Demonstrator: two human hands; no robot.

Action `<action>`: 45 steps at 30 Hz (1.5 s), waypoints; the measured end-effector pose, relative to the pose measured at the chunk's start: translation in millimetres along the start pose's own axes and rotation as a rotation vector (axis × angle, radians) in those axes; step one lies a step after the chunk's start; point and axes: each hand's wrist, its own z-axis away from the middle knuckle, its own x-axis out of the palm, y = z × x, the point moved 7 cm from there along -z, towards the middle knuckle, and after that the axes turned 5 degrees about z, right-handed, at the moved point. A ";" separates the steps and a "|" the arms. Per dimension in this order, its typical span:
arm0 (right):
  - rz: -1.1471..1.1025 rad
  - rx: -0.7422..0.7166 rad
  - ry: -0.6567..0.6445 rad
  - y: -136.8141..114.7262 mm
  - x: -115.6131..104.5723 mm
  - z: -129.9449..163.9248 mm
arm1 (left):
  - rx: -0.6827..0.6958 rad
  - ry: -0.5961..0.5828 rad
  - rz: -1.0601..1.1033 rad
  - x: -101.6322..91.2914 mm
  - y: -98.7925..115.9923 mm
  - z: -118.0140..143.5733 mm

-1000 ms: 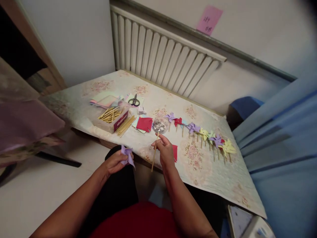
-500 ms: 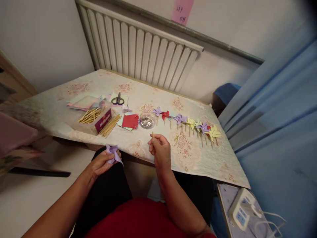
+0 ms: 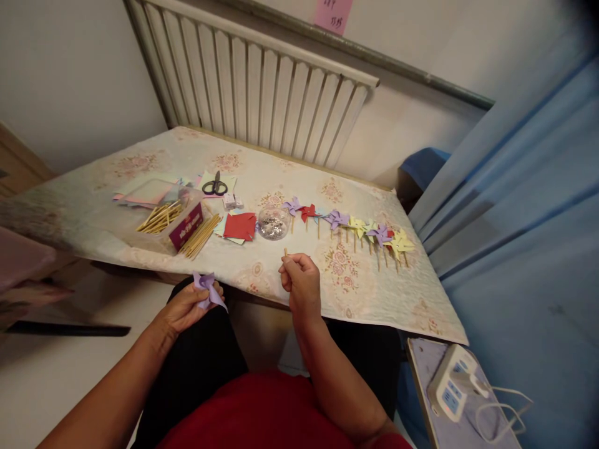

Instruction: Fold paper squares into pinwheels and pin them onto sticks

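Observation:
My left hand (image 3: 189, 305) pinches a folded purple paper pinwheel head (image 3: 206, 288) over my left thigh, just off the table's front edge. Above that edge, my right hand (image 3: 302, 284) is closed around a thin wooden stick (image 3: 286, 251); only its tip shows past the fingers. Beyond my right hand stands a clear round dish of small shiny pins (image 3: 274, 224). To its left lies a pile of cut paper squares (image 3: 239, 226), a red one on top. A row of finished pinwheels (image 3: 337, 219) on sticks, in purple, red, yellow and green, lies to the right.
On the left, a clear plastic box (image 3: 161, 234) holds wooden sticks, with more sticks (image 3: 200, 236) beside it. Black-handled scissors (image 3: 215, 185) rest on paper behind a small box (image 3: 233, 201). A power strip (image 3: 453, 383) with cables sits at lower right, near a blue curtain (image 3: 524, 206).
The view has shifted slightly, so the table's contents appear a little further left and higher. Both hands keep their hold, the left on the purple pinwheel head, the right on the stick.

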 end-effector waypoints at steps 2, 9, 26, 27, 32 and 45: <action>-0.016 0.012 -0.001 0.8 0.3 -0.1 | 0.000 -0.015 -0.011 1.0 0.1 0.0; -0.026 0.016 -0.002 2.0 0.7 -0.2 | 0.002 -0.015 -0.033 3.0 0.3 0.3; -0.044 0.028 -0.017 6.3 1.7 -1.9 | 0.010 -0.007 -0.024 4.4 0.5 1.5; -0.048 0.029 -0.020 6.8 2.0 -2.1 | 0.010 0.003 -0.019 3.3 0.5 1.3; -0.064 0.047 -0.036 9.2 3.1 -2.3 | -0.004 0.007 0.011 0.8 -0.9 0.5; -0.075 0.080 -0.064 13.8 4.1 -3.3 | -0.002 -0.032 -0.016 0.8 -1.2 -0.2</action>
